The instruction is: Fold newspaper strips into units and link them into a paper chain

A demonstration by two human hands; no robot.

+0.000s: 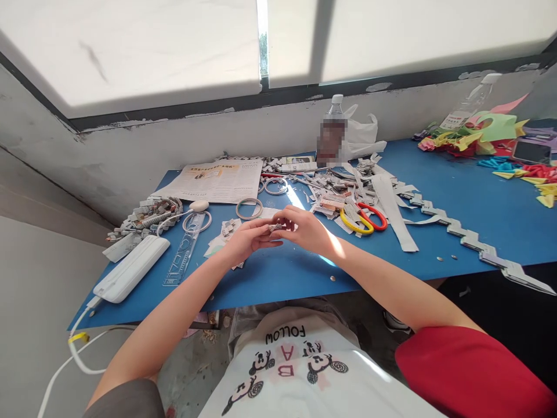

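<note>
My left hand (248, 239) and my right hand (304, 227) meet over the front middle of the blue table (470, 197). Both pinch a small folded piece of grey paper (275, 227) between their fingertips. Small cut paper pieces (228, 229) lie just behind my left hand. A pair of scissors with one yellow and one red handle (363, 219) lies a little to the right of my right hand.
A white power bank (130, 268) with a cable and a clear ruler (185, 252) lie at the left. Tape rings (249, 208), a newspaper sheet (215, 180), paper scraps, a folded paper chain (461, 232), a bottle (333, 130) and colourful paper (487, 130) fill the back and right.
</note>
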